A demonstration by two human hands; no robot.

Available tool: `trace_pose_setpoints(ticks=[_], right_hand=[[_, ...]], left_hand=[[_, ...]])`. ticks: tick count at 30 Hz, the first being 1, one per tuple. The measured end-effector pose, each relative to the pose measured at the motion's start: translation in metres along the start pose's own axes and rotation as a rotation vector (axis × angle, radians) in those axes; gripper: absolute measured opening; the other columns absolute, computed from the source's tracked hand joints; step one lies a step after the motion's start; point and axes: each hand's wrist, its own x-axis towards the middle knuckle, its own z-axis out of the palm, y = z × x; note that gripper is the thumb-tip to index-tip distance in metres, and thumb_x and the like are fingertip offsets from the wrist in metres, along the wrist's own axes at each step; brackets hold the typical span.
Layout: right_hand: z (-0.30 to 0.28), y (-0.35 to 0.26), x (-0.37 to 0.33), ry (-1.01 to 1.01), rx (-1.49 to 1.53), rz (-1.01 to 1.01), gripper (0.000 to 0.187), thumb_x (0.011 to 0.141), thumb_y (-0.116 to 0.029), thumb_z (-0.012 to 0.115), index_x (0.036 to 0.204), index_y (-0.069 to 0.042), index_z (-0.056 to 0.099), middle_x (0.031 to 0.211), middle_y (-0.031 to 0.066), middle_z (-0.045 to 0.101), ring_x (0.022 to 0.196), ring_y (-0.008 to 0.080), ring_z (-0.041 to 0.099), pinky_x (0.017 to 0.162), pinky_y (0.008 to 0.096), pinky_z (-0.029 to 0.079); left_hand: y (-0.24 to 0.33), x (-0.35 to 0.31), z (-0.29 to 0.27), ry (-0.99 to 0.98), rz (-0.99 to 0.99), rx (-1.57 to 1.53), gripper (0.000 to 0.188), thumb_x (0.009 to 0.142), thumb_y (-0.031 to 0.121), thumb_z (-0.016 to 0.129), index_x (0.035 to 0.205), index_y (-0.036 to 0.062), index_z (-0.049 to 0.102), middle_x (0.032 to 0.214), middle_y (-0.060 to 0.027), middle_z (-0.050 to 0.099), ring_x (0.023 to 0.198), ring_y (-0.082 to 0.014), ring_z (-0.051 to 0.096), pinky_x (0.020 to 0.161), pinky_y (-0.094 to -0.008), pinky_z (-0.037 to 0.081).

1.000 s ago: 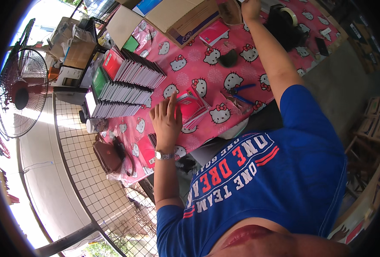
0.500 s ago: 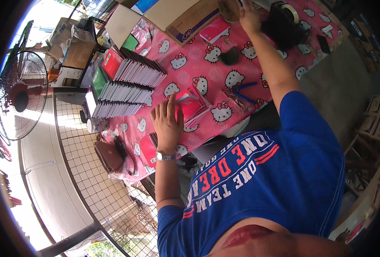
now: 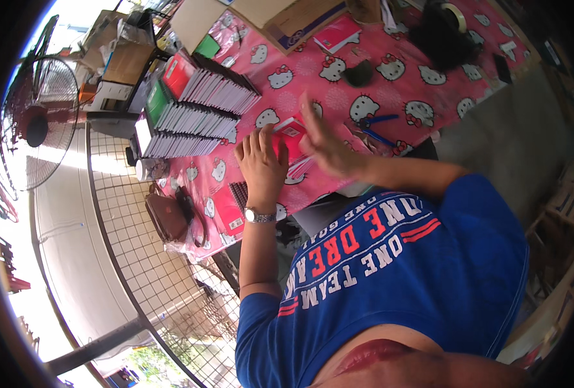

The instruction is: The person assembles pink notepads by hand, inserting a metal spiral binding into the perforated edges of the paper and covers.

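A small pile of red notebooks lies near the table's front edge, between my hands. My left hand, with a watch at the wrist, rests at the pile's left side, its fingers stretched out. Over the right side of the pile is my right hand, flat with the fingers extended and a little smeared; it covers part of the notebooks. Whether its palm touches them I cannot tell. Neither hand grips anything. To the right lies a blue-handled tool, apparently pliers.
Tall rows of stacked notebooks stand on the left of the pink table cover. A cardboard box and a red-pink pad are at the back. A tape roll sits on a black item far right. A brown bag lies left.
My right hand has come back from the far side of the table to the red notebooks. My left hand has stayed beside the pile. The view has shifted slightly.
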Motion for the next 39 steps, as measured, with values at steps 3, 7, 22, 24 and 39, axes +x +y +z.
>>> trace_pose_setpoints(ticks=[3, 7, 22, 24, 39], right_hand=[[0.013, 0.008, -0.004, -0.128, -0.044, -0.034, 0.079, 0.103, -0.045, 0.044, 0.153, 0.006, 0.009, 0.16, 0.0252, 0.013, 0.15, 0.0336, 0.014, 0.121, 0.0424, 0.012], [-0.086, 0.092, 0.048, 0.104, -0.184, -0.003, 0.021, 0.094, -0.014, 0.062, 0.112, -0.002, 0.065, 0.124, 0.018, 0.062, 0.112, 0.0321, 0.062, 0.096, 0.04, 0.05], [-0.117, 0.023, 0.057, -0.314, -0.181, 0.016, 0.031, 0.095, -0.009, 0.059, 0.125, -0.012, 0.067, 0.103, 0.0091, 0.066, 0.091, 0.0216, 0.065, 0.082, 0.0332, 0.052], [-0.081, -0.006, 0.056, -0.422, -0.161, -0.08, 0.03, 0.095, -0.007, 0.061, 0.124, -0.012, 0.068, 0.103, 0.0085, 0.065, 0.091, 0.0199, 0.065, 0.081, 0.0326, 0.052], [-0.046, -0.02, 0.048, -0.211, -0.277, -0.301, 0.026, 0.08, 0.002, 0.066, 0.103, -0.01, 0.072, 0.097, 0.0054, 0.062, 0.087, 0.0259, 0.064, 0.078, 0.0361, 0.053]], left_hand=[[0.005, -0.001, 0.003, -0.034, -0.054, -0.01, 0.032, 0.088, 0.016, 0.061, 0.119, 0.0076, 0.057, 0.105, -0.0114, 0.061, 0.102, -0.0299, 0.058, 0.093, -0.0461, 0.04], [0.001, -0.002, 0.003, -0.018, -0.024, -0.04, 0.026, 0.089, 0.012, 0.06, 0.114, 0.0076, 0.058, 0.101, -0.0108, 0.062, 0.098, -0.0306, 0.058, 0.092, -0.0457, 0.04], [-0.004, -0.009, -0.003, 0.029, 0.017, -0.222, 0.018, 0.087, 0.009, 0.065, 0.106, 0.0079, 0.063, 0.096, -0.0096, 0.066, 0.092, -0.0291, 0.06, 0.092, -0.0409, 0.04], [-0.006, -0.006, -0.002, 0.024, 0.022, -0.236, 0.019, 0.086, 0.008, 0.067, 0.106, 0.009, 0.063, 0.095, -0.01, 0.065, 0.092, -0.0289, 0.061, 0.093, -0.0409, 0.041], [-0.003, 0.001, -0.002, 0.038, 0.007, -0.278, 0.014, 0.087, 0.01, 0.067, 0.101, 0.0077, 0.064, 0.09, -0.0086, 0.066, 0.086, -0.0286, 0.061, 0.088, -0.0397, 0.042]])
